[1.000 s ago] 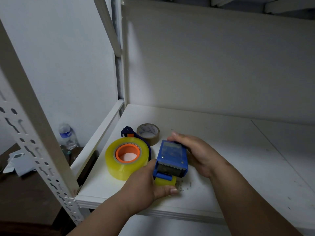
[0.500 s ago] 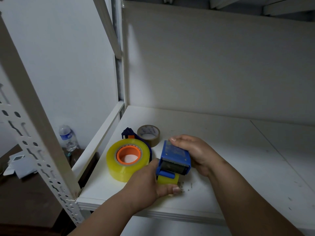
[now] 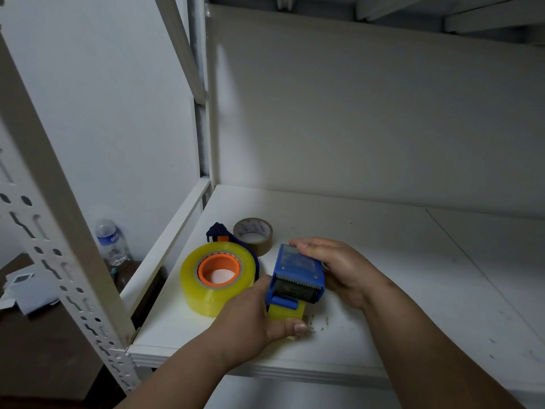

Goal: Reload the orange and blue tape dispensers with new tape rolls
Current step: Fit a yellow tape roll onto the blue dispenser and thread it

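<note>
The blue tape dispenser (image 3: 298, 273) stands near the front of the white shelf (image 3: 383, 261), its toothed blade facing me. My right hand (image 3: 333, 270) grips its far right side. My left hand (image 3: 259, 317) holds its near left side, with the thumb pressed on a strip of yellowish tape (image 3: 286, 312) that comes out under the blade. To the left lies a big clear-yellow tape roll (image 3: 216, 278) on the orange hub (image 3: 218, 268) of the other dispenser, whose dark blue frame (image 3: 218, 231) shows behind the roll. A small brown tape roll (image 3: 253, 235) lies flat behind them.
A slotted white shelf post (image 3: 59, 240) rises at the left front corner. Beyond the shelf's left rail, a water bottle (image 3: 110, 242) and white papers (image 3: 23, 293) sit on a dark lower surface. Small dark specks (image 3: 321, 327) dot the shelf by my left thumb.
The blue dispenser has turned slightly and shifted a little right between my hands. Both hands keep their hold on it.
</note>
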